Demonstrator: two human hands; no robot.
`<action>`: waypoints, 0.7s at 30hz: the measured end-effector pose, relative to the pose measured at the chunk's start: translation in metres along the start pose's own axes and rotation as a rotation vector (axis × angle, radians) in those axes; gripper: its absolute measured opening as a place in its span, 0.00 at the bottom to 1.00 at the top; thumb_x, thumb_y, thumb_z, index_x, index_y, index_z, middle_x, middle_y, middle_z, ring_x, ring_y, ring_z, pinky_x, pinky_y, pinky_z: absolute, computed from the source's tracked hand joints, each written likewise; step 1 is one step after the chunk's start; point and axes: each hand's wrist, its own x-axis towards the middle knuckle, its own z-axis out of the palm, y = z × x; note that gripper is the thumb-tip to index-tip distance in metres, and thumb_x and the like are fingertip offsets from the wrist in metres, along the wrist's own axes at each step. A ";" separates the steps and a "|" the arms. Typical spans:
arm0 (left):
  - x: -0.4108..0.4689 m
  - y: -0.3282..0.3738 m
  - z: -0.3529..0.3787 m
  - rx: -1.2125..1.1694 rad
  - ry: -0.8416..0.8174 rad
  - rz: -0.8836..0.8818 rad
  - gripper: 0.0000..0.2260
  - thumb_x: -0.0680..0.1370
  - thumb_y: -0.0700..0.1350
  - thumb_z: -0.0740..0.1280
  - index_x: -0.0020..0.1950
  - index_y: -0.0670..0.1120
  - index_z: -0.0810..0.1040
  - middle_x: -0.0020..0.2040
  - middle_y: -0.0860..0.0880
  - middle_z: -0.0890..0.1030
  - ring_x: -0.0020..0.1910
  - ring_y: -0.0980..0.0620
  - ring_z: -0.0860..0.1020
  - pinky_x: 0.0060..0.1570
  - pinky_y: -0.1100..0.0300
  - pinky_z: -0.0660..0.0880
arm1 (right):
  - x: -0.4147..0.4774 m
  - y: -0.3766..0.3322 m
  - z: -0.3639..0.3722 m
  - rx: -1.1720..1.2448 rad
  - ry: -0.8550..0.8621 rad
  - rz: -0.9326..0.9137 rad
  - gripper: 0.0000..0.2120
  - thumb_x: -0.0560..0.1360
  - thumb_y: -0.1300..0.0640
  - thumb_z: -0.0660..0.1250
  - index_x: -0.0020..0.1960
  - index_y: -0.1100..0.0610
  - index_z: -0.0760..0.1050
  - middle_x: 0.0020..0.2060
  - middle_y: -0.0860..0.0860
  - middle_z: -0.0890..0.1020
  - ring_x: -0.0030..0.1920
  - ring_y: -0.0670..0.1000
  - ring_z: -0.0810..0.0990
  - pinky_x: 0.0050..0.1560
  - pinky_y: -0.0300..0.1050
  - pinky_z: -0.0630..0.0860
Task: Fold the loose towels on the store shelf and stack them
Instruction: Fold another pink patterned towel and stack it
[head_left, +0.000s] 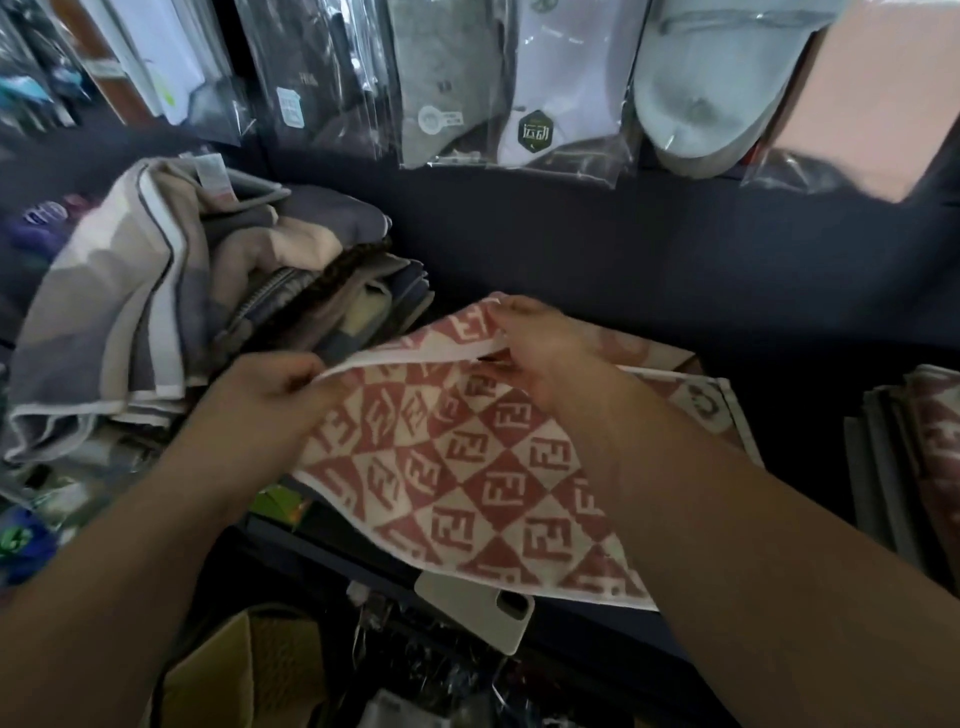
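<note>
Head view: we see the left hand (270, 395) and right hand (545, 353) each pinching the white hem of 1 red-and-cream checked towel (467, 467). It lies on the dark shelf (571, 249), between a loose towel pile (130, 312) and a folded stack (924, 457).

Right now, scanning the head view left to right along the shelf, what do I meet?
A heap of loose grey-beige towels, left hand, red-and-white checked towel, stack of folded towels.
</note>
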 end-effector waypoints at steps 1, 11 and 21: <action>-0.002 0.002 0.007 0.012 -0.049 -0.001 0.22 0.80 0.53 0.68 0.43 0.33 0.73 0.38 0.30 0.73 0.30 0.43 0.72 0.36 0.52 0.67 | 0.000 0.002 -0.004 0.006 0.028 0.011 0.10 0.83 0.54 0.63 0.59 0.57 0.78 0.51 0.54 0.80 0.51 0.54 0.80 0.51 0.57 0.83; -0.017 0.049 0.099 -0.123 -0.516 0.073 0.10 0.80 0.47 0.67 0.51 0.41 0.84 0.48 0.37 0.84 0.49 0.37 0.83 0.53 0.40 0.80 | -0.020 -0.010 -0.103 0.166 0.133 -0.056 0.04 0.80 0.65 0.65 0.50 0.57 0.74 0.34 0.56 0.79 0.29 0.49 0.75 0.24 0.40 0.72; -0.028 0.075 0.204 0.062 -0.854 0.267 0.11 0.80 0.44 0.68 0.62 0.51 0.80 0.54 0.55 0.84 0.53 0.56 0.82 0.59 0.54 0.79 | -0.069 -0.003 -0.173 -0.172 0.054 -0.014 0.09 0.77 0.69 0.66 0.52 0.61 0.84 0.42 0.57 0.87 0.40 0.52 0.86 0.39 0.44 0.83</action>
